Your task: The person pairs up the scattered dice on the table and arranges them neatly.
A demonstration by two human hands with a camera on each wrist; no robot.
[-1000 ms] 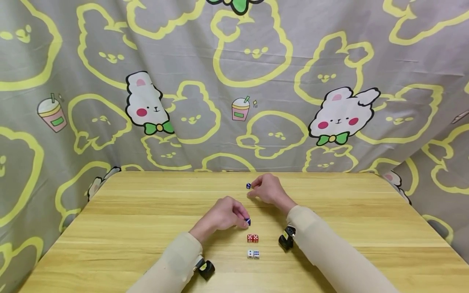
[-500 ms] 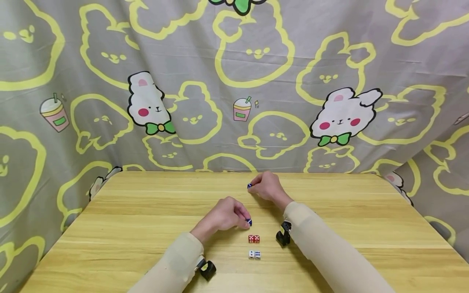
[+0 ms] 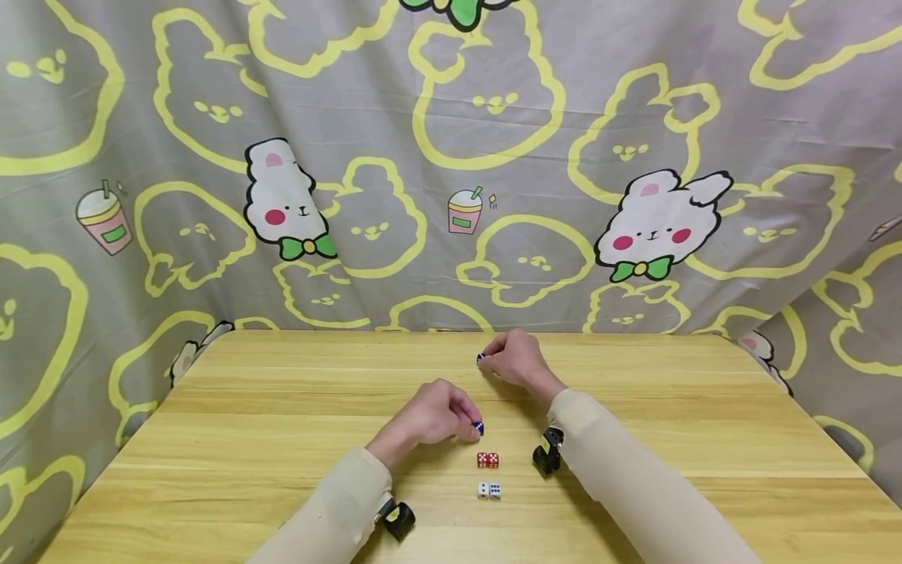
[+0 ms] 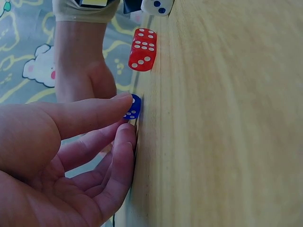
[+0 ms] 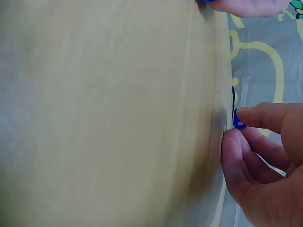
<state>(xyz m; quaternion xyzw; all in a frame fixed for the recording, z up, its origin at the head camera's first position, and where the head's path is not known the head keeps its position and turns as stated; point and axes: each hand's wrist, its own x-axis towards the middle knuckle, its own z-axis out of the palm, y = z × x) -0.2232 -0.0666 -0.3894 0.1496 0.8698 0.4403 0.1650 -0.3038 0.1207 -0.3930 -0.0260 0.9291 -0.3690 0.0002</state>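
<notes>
Near the middle of the table, my left hand (image 3: 435, 411) pinches a blue die (image 3: 479, 428) between thumb and fingers. In the left wrist view that blue die (image 4: 134, 108) is partly covered by the thumb. Farther back, my right hand (image 3: 517, 359) pinches a second blue die (image 3: 481, 358) close to the table's far edge. The right wrist view shows this die (image 5: 239, 120) between thumb and forefinger, mostly hidden. Two red dice (image 3: 488, 460) sit side by side just in front of the left hand. Nearer still, two white dice (image 3: 489, 491) stand together in a pair.
The light wooden table (image 3: 282, 384) reaches back to a grey patterned curtain (image 3: 395, 235), which hangs along its far edge and sides. Black wrist cameras, such as the one at the left cuff (image 3: 398, 520), hang below both sleeves.
My right hand has moved slightly left and closed its fingers on the far blue die, which stood uncovered beside it a second ago. The left hand stays at its die.
</notes>
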